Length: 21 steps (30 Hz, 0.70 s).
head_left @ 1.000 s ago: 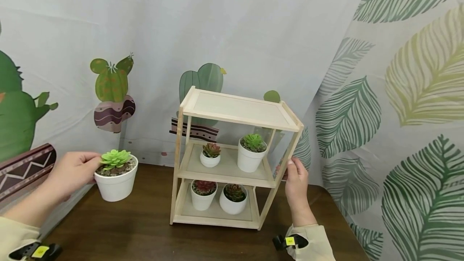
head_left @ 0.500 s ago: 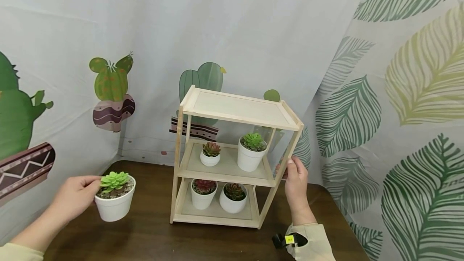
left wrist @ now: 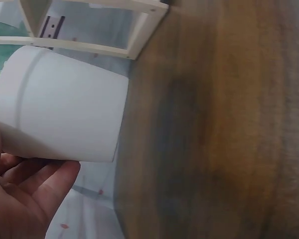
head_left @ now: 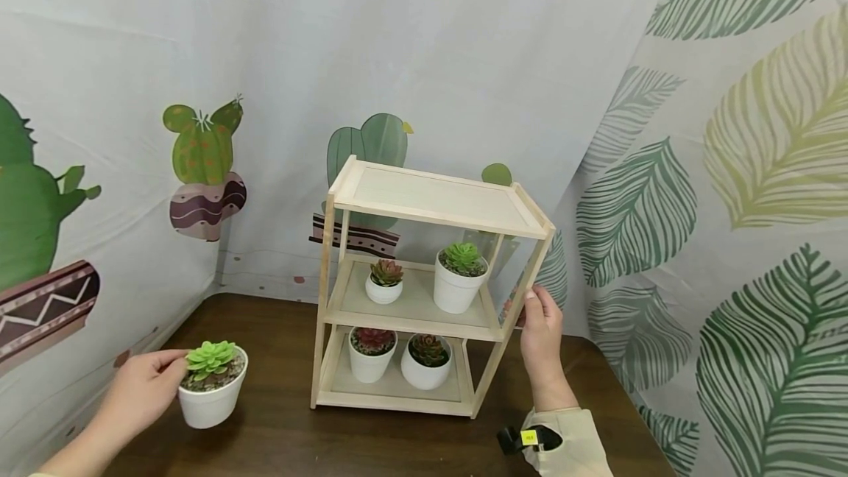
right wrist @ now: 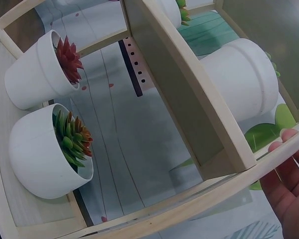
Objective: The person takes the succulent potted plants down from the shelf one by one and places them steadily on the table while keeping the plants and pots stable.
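Your left hand (head_left: 147,389) is over the surface (head_left: 278,366), by its left edge, fingers pinching the left rim of a white tapered pot (head_left: 208,408). You've got that pot lifted clear of the surface, tipped a little; inside, a bright green succulent (head_left: 210,359) sits in pebbles (head_left: 230,369). Your right hand (head_left: 543,326) is toward the right edge, fingers curled round the right front post (head_left: 523,293) of a wooden rack (head_left: 437,201).

The rack stands toward the surface's back edge, pots upright on two tiers. Bottom tier (head_left: 397,404), left: white pot (head_left: 371,369) with a dark red succulent (head_left: 373,340). Just beside it, right: rounded white bowl (head_left: 425,377), green-and-rust succulent (head_left: 428,350) inside. Middle tier (head_left: 412,324), toward its left edge: small round pot (head_left: 383,294), reddish-green rosette (head_left: 387,272). Toward its right edge, well apart: large white pot (head_left: 458,293), green rosette (head_left: 464,258) over pebbles. Behind, past the back edge, you've got a pale cloth (head_left: 430,43) printed with potted cacti (head_left: 202,160).
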{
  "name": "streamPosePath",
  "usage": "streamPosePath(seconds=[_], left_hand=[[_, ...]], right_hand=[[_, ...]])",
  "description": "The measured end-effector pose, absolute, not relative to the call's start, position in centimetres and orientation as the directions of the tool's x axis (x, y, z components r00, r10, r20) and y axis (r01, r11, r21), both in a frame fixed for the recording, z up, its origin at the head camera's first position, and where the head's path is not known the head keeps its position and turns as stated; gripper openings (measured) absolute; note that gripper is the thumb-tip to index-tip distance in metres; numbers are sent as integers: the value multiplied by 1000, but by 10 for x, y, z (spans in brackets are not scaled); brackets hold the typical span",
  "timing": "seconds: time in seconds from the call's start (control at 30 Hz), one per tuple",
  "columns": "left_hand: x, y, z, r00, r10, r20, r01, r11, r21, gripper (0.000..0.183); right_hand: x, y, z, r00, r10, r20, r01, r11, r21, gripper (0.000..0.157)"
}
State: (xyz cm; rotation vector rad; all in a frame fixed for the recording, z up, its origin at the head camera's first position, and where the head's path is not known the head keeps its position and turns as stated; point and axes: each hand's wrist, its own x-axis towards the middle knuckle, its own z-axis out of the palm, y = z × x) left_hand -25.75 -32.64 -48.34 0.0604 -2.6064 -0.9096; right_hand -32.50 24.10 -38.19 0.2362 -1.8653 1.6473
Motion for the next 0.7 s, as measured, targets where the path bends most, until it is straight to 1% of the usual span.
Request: streamPosePath(seconds=[0.13,0.33,0.57,0.7], left_hand=[[-257,-328,-493,-939,-160,306,64,789,612,40],[-257,-330,-506,-943,-153,295,57,801,595,39],[-256,-331,-511,-969,-141,205,19,779,627,46],[-256,-331,-514,-968,-156,198,4,775,632,47]], right_hand=[[-325,241,-382,-786,267,558,-519,207,-830,36],[-325,241,-382,-784,268,560,-517,218,-828,37],[-324,240,-381,-780,271,564,-523,211,-826,36],[-325,240,-381,-781,270,562,-523,208,-827,36]])
